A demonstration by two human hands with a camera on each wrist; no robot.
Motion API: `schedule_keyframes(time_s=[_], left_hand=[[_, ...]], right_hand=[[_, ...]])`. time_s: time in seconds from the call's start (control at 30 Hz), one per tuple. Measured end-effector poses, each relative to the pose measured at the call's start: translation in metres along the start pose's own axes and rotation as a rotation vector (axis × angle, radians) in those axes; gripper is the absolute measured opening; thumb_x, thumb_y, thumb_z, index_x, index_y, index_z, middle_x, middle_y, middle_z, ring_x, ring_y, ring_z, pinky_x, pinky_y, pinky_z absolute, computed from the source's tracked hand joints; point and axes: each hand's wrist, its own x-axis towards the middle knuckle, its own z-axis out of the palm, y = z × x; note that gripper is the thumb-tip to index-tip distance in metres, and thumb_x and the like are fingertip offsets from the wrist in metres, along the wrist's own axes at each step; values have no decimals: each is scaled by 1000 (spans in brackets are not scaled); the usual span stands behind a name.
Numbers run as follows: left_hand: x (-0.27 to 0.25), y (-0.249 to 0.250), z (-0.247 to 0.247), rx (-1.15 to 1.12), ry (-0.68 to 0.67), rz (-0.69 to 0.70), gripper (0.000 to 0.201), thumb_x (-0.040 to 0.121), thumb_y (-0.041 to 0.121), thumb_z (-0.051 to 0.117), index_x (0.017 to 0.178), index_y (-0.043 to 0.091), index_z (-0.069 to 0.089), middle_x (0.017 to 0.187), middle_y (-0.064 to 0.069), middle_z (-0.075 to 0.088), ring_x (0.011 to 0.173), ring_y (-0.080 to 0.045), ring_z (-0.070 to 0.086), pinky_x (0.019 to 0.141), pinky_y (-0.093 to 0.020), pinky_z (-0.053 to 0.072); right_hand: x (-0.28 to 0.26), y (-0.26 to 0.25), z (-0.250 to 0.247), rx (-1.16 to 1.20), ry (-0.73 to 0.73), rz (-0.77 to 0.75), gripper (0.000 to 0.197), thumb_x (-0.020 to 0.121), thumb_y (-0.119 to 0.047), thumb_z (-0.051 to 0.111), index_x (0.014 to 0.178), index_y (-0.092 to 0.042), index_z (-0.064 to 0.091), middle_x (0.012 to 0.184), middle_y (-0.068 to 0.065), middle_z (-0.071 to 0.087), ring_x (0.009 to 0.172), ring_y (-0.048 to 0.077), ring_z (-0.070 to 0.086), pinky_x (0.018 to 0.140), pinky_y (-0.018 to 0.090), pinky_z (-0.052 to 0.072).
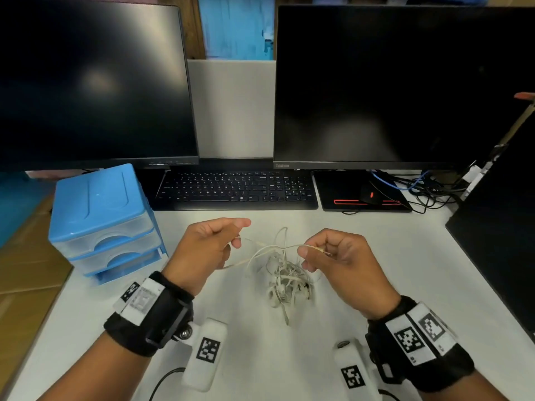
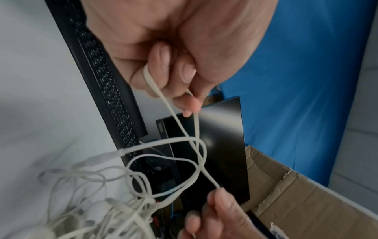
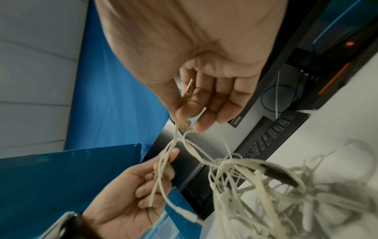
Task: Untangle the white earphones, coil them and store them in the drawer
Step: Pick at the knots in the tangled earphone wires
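Note:
A tangle of white earphones [image 1: 282,277] hangs between my hands just above the white desk [image 1: 376,256], its knotted bulk low in the middle. My left hand [image 1: 231,241] pinches a loop of the cord [image 2: 155,90] with curled fingers. My right hand [image 1: 307,251] pinches the cord just below its gold jack plug [image 3: 187,90], which sticks up past the thumb. A stretch of cord runs taut between both hands. The blue drawer unit [image 1: 107,224] stands at the desk's left, its clear drawers pushed in.
A black keyboard [image 1: 237,189] lies behind my hands, with a mouse on a black pad [image 1: 364,195] to its right. Two dark monitors [image 1: 390,85] stand at the back. Loose cables [image 1: 419,186] pile at the back right. A cardboard box [image 2: 306,202] sits off the desk's left side.

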Motion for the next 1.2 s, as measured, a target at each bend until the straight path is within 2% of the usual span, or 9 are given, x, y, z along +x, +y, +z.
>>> schedule_keyframes(time_s=[0.1, 0.2, 0.3, 0.43, 0.5, 0.57, 0.67, 0.9, 1.2], left_hand=[[-7, 12, -3, 10, -107, 80, 18, 91, 12, 63, 103, 19, 75, 73, -1, 70, 43, -8, 31, 41, -14, 28], [-27, 27, 0, 195, -345, 231, 32, 86, 2, 65, 115, 15, 69, 97, -1, 77, 70, 4, 66, 62, -6, 47], [-43, 37, 9, 241, -512, 276, 42, 87, -14, 57, 125, 6, 61, 112, -8, 72, 57, 17, 58, 60, 1, 43], [-39, 36, 8, 276, -386, 405, 25, 90, 6, 63, 110, 17, 73, 94, 4, 76, 67, -14, 69, 72, -30, 58], [-30, 32, 1, 254, -272, 405, 20, 88, 14, 62, 101, 22, 77, 80, 4, 73, 46, -3, 47, 52, -11, 42], [-24, 30, -5, 265, -222, 404, 21, 85, 24, 61, 96, 29, 78, 78, 3, 72, 46, -10, 31, 46, -14, 31], [-18, 28, -9, 236, -187, 377, 20, 85, 26, 61, 96, 31, 76, 83, 1, 74, 53, -25, 30, 48, -27, 30], [-10, 18, -9, 243, -185, 298, 16, 87, 19, 65, 99, 22, 76, 87, -1, 75, 54, -16, 44, 54, -20, 43], [-3, 5, -12, 399, -343, 180, 8, 85, 11, 72, 87, 16, 77, 79, 3, 71, 59, -2, 54, 61, -9, 40]], right_hand=[[-1, 3, -1, -61, -51, -7, 7, 83, -19, 77, 87, -18, 72, 87, 3, 72, 80, 13, 67, 75, 28, 54], [-7, 9, 7, -211, -165, -80, 50, 81, -24, 80, 122, -39, 57, 129, -14, 56, 122, 1, 51, 99, 25, 45], [-13, 3, 17, -215, -321, -141, 78, 80, -24, 78, 142, -47, 36, 148, -20, 41, 138, -1, 36, 112, 22, 32], [-11, 7, 17, -187, -342, -112, 70, 81, -16, 79, 137, -40, 45, 135, -18, 55, 131, -4, 44, 107, 17, 35], [-9, 14, 13, -244, -286, -85, 67, 79, -17, 80, 132, -39, 47, 129, -18, 56, 128, -5, 46, 101, 9, 33], [-6, 20, 10, -306, -251, -108, 53, 78, -17, 80, 121, -33, 53, 122, -16, 58, 123, 0, 49, 97, 5, 32], [-5, 24, 10, -308, -225, -139, 26, 78, -14, 79, 97, -23, 64, 102, -13, 64, 105, 6, 59, 92, 11, 40], [-11, 32, 30, -198, -139, -170, 10, 80, -10, 75, 75, -16, 69, 79, -7, 67, 82, 11, 63, 80, 27, 51], [-5, 42, 25, -706, -384, -114, 41, 83, -35, 73, 122, -38, 64, 147, -18, 40, 143, 4, 20, 119, 30, 19]])
